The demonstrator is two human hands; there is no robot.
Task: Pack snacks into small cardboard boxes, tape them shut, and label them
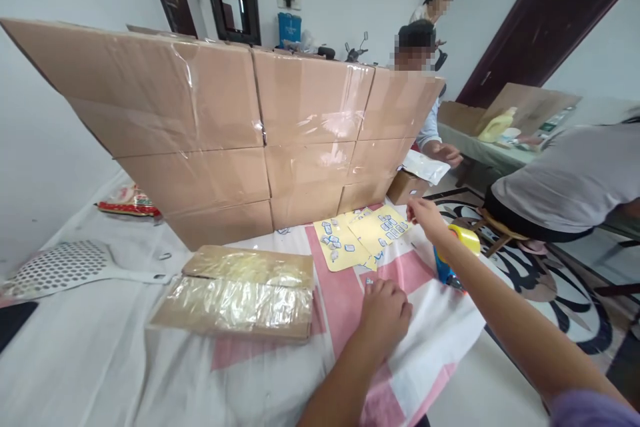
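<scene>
My left hand (pixel 384 310) rests on the pink-and-white cloth (pixel 430 340) with its fingers curled under, close to a tiny blue-white piece by its knuckles. My right hand (pixel 423 212) reaches to the far edge of two yellow sheets (pixel 345 250) that carry several small blue-white stickers (pixel 390 227); its fingertips are pinched together at the right sheet's corner. What the pinch holds is too small to name. A roll of yellowish tape on a blue dispenser (pixel 463 240) stands just behind my right forearm.
A taped cardboard wall (pixel 225 127) stands across the table. Two flat cardboard packs wrapped in clear film (pixel 240 293) lie at left, beside a white perforated swatter (pixel 65 267). Two other people sit or stand beyond the wall; a third bends at right (pixel 565 180).
</scene>
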